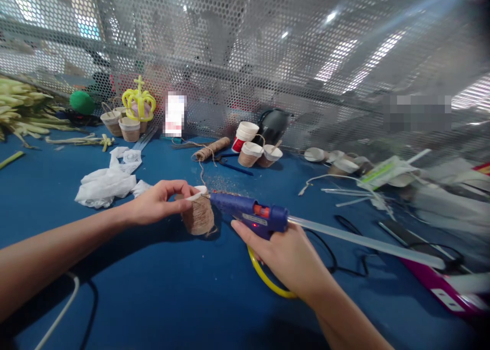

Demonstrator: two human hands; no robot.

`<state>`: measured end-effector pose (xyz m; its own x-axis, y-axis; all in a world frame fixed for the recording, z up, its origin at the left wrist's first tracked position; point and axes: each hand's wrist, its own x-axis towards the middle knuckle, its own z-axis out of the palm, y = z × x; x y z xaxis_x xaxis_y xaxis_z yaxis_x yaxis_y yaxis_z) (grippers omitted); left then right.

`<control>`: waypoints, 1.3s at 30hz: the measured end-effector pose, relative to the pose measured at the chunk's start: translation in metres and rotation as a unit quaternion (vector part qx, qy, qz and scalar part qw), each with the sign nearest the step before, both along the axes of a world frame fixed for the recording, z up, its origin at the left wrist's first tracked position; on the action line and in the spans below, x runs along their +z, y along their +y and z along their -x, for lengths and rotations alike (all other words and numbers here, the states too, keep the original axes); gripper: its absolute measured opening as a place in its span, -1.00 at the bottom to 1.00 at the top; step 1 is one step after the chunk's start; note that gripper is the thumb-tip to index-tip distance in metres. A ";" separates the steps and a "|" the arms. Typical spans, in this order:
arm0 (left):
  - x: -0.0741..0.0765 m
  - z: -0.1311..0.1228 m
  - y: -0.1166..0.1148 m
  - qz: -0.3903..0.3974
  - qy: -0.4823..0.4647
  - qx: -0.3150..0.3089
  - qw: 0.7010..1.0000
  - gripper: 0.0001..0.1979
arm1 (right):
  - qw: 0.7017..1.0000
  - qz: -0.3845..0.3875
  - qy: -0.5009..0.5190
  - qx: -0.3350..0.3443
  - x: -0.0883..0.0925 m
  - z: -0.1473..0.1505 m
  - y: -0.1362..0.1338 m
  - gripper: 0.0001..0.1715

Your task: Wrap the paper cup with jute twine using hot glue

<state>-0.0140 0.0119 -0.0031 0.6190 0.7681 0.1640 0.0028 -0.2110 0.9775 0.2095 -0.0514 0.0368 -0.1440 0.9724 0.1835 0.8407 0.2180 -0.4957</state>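
Head view: one twine-wrapped cup [198, 216] in work, tilted, just above or on the blue table [184, 299], couldn't tell which. One blue glue gun [241, 209], one long clear glue stick [352, 238] out its back. One twine roll [214, 148], one green ball [81, 103], one yellow crown [139, 102], two handled cups [250, 154] beside one white cup stack [245, 133]. Cups at far right too blurred to count.

Left hand [164, 202]: nearly closed, thumb and fingers pinching the cup's white rim. Right hand [287, 253]: wrapped round the gun's handle, nozzle at the rim; contact unclear. One yellow curved piece [268, 283] ran below that hand.

Mesh panel [214, 44] bounded the back. White crumpled material [105, 184] lay beyond the left forearm; magenta power strip [436, 289] and cables crowded the right. Open blue surface showed between the forearms, toward the near side.
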 end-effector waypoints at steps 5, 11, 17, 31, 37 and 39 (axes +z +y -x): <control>0.000 0.000 0.000 -0.008 0.010 0.005 1.000 -0.77 | 1.000 0.005 -0.010 0.011 0.003 0.001 -0.001 -0.70; 0.001 0.000 0.000 -0.012 0.014 0.007 1.000 -0.76 | 0.999 0.000 -0.046 0.014 0.012 0.002 -0.001 -0.72; -0.001 0.001 0.001 -0.009 0.010 0.005 1.000 -0.75 | 0.999 0.005 -0.044 0.002 0.014 0.003 -0.001 -0.72; 0.001 0.000 0.000 -0.021 0.029 0.007 0.999 -0.75 | 0.999 0.044 0.008 -0.017 0.009 0.000 -0.002 -0.72; 0.004 0.000 -0.002 -0.016 0.036 0.012 0.999 -0.75 | 0.999 0.031 -0.001 -0.018 0.007 -0.002 -0.002 -0.69; 0.004 -0.001 -0.002 -0.011 0.033 0.014 0.999 -0.75 | 1.000 0.024 0.002 -0.019 0.007 -0.002 -0.002 -0.68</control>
<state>-0.0135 0.0103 0.0007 0.6077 0.7817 0.1404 0.0731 -0.2311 0.9702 0.2116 -0.0529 0.0437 -0.1069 0.9849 0.1365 0.8457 0.1623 -0.5085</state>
